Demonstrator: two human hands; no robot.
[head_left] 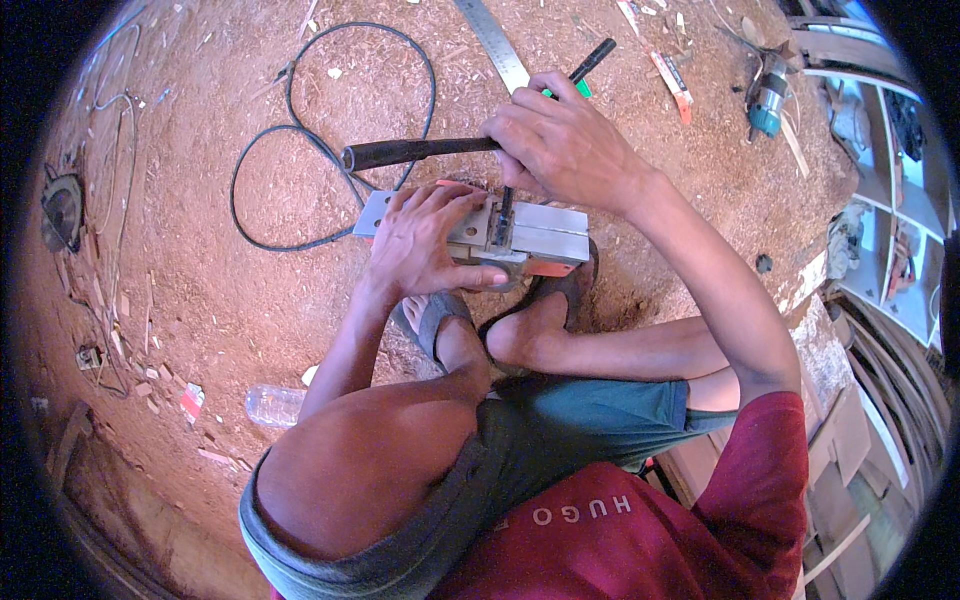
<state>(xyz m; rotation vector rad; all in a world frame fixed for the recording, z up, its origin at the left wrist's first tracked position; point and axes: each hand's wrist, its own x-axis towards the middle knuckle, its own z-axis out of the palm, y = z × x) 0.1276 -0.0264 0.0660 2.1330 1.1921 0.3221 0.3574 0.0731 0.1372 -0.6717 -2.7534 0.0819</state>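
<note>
Between my feet is what looks like an electric planer, with flat grey metal plates facing up and an orange body beneath. My left hand wraps over its left part, fingers on the far side and thumb on the near side. Above the planer, my right hand is closed on a black-handled tool whose handle points left. A dark shaft runs down from this hand to the gap between the plates. Beyond my knuckles a black rod sticks out beside something green; whether it joins the tool I cannot tell.
A black cord lies looped on the dusty ground. Beyond the right hand lies a metal ruler. A teal power tool is at far right, a circular saw at far left, and a plastic bottle near my left knee.
</note>
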